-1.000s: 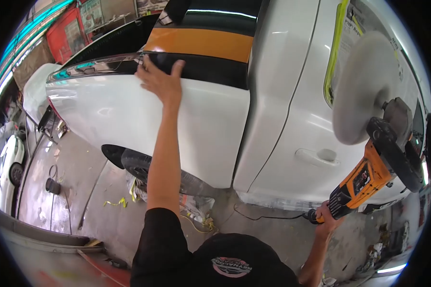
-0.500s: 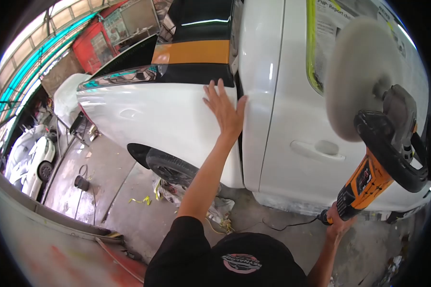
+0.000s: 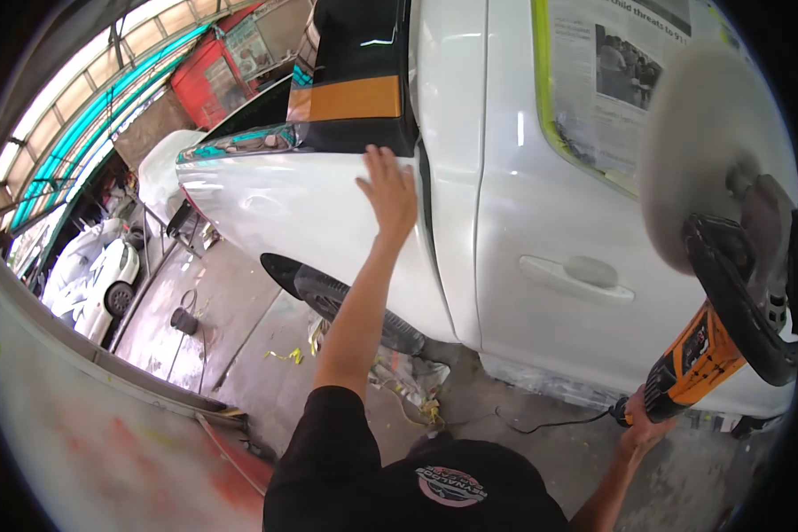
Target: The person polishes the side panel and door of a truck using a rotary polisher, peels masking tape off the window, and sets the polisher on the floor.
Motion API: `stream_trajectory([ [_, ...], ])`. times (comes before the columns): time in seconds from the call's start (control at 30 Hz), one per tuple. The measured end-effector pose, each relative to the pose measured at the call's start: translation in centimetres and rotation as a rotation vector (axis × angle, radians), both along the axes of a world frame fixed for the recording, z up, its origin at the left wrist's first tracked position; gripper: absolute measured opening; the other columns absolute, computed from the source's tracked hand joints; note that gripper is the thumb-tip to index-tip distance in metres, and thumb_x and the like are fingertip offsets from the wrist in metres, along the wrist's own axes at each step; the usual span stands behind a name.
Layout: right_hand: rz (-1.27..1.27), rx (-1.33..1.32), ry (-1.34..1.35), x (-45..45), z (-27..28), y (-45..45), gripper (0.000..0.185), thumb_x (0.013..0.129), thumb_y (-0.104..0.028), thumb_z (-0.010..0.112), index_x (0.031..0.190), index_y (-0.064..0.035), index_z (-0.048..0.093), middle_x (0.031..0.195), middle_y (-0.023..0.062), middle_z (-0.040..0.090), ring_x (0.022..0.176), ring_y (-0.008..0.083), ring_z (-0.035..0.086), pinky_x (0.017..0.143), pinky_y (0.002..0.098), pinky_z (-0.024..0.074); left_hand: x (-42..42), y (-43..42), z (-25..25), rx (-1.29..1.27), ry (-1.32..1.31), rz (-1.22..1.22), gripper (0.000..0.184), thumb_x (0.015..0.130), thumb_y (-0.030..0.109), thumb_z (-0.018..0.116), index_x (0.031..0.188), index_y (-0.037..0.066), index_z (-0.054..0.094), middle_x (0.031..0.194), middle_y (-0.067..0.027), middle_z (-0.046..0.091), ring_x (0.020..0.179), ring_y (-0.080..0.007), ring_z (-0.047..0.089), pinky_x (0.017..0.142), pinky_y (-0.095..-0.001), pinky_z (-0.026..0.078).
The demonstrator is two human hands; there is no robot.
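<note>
My left hand point(image 3: 390, 197) lies with its fingers apart against the upper rear part of the white front fender point(image 3: 301, 199), just below the black hood edge. Whether the whole palm touches the paint is hidden. Out to the right, my right hand point(image 3: 645, 427) is wrapped round the rear end of an orange-and-black polisher point(image 3: 699, 350), close to where its cord leaves. The polisher's round white pad point(image 3: 696, 151) is raised in front of the door point(image 3: 541, 213) and covers part of the papered window. I cannot tell whether the pad touches anything.
Newspaper point(image 3: 585, 97) edged with yellow-green tape covers the side window. A black cord point(image 3: 550, 428) trails over the floor beside crumpled plastic point(image 3: 408, 377). The front tyre point(image 3: 328, 293) sits under the fender. At left are another white car point(image 3: 106, 284) and a paint-marked panel point(image 3: 124, 434).
My left hand has slid slightly forward along the fender, away from the door gap. The view has shifted, and the polisher now appears farther right, still in my right hand.
</note>
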State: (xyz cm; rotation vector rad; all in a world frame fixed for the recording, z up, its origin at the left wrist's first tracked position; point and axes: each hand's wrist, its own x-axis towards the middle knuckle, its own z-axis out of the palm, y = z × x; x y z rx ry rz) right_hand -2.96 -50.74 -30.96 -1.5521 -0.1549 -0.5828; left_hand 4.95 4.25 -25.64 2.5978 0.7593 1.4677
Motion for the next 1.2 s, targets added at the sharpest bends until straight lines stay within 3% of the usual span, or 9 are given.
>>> stream_trajectory([
  [0.13,0.107,0.022,0.014,-0.2,0.4,1.4,0.007,0.071,-0.002,0.060,0.073,-0.0016,0.053,0.068,0.0063,0.053,0.056,0.0149,0.049,0.055,0.0301,0.0397,-2.7,-3.2,0.2,0.211,0.181,-0.242,0.060,0.102,0.028,0.050,0.152,-0.001,0.034,0.164,-0.0209,0.020,0.152,-0.0372,0.017,0.119,-0.0640,0.012],
  [0.4,0.011,0.153,-0.092,-4.0,-0.4,7.1,0.011,0.077,0.003,0.060,0.087,0.0030,0.056,0.069,0.0067,0.054,0.055,0.0152,0.049,0.055,0.0293,0.0415,-3.4,9.4,3.1,0.457,0.264,-0.219,0.061,0.101,0.038,0.051,0.155,0.015,0.036,0.165,-0.0022,0.026,0.153,-0.0255,0.019,0.119,-0.0649,0.013],
  [0.6,-0.215,-0.013,-0.234,-10.5,-4.4,15.5,0.009,0.072,0.005,0.058,0.079,0.0025,0.055,0.072,0.0087,0.054,0.056,0.0146,0.049,0.055,0.0288,0.0402,-4.2,20.9,4.6,0.176,-0.153,-0.104,0.071,0.099,0.036,0.054,0.158,0.007,0.027,0.166,-0.0143,0.018,0.154,-0.0363,0.011,0.116,-0.0684,0.012],
  [0.63,-0.167,0.222,-0.029,-12.1,-3.7,17.3,0.008,0.073,0.002,0.058,0.080,0.0026,0.055,0.073,0.0074,0.055,0.061,0.0145,0.053,0.055,0.0288,0.0405,-3.8,20.1,4.2,0.166,-0.157,-0.141,0.071,0.099,0.036,0.054,0.158,0.007,0.027,0.166,-0.0143,0.018,0.154,-0.0363,0.011,0.116,-0.0684,0.012],
  [0.73,-0.260,0.235,-0.033,-14.7,-3.6,21.6,0.021,0.076,0.005,0.060,0.096,0.0040,0.055,0.074,0.0095,0.054,0.051,0.0145,0.050,0.052,0.0285,0.0415,-2.4,12.6,3.7,0.363,0.001,-0.439,0.073,0.099,0.040,0.054,0.158,0.006,0.027,0.169,-0.0137,0.007,0.155,-0.0364,0.006,0.119,-0.0651,0.005],
  [0.83,-0.337,0.045,-0.082,-16.6,-3.7,24.4,0.022,0.076,0.000,0.061,0.097,0.0021,0.055,0.073,0.0082,0.054,0.051,0.0145,0.050,0.053,0.0292,0.0421,-2.4,5.9,5.1,0.516,0.192,-0.657,0.067,0.099,0.043,0.053,0.149,0.000,0.041,0.161,-0.0175,0.030,0.150,-0.0367,0.024,0.119,-0.0636,0.016],
  [0.9,-0.358,0.220,-0.031,-17.4,-0.2,29.2,0.020,0.078,-0.003,0.061,0.097,0.0010,0.056,0.072,0.0072,0.053,0.052,0.0147,0.050,0.053,0.0314,0.0424,-2.1,4.4,3.7,0.604,0.272,-1.149,0.064,0.098,0.045,0.054,0.145,0.002,0.046,0.158,-0.0162,0.036,0.148,-0.0344,0.029,0.118,-0.0618,0.020],
  [1.03,-0.406,0.253,-0.037,-17.4,2.0,30.9,0.018,0.078,-0.004,0.061,0.095,0.0013,0.056,0.071,0.0068,0.053,0.052,0.0145,0.049,0.053,0.0319,0.0427,-4.1,4.1,1.4,0.622,0.145,-1.453,0.065,0.095,0.049,0.057,0.143,0.005,0.051,0.158,-0.0147,0.036,0.149,-0.0320,0.028,0.119,-0.0591,0.021],
  [1.2,-0.427,0.129,-0.090,-17.7,1.3,30.1,0.014,0.078,-0.003,0.060,0.089,0.0017,0.055,0.066,0.0054,0.050,0.050,0.0145,0.048,0.051,0.0301,0.0411,-2.1,15.5,4.1,0.543,0.112,-0.624,0.061,0.092,0.048,0.063,0.143,0.015,0.054,0.160,-0.0013,0.037,0.151,-0.0285,0.025,0.117,-0.0677,0.017],
])
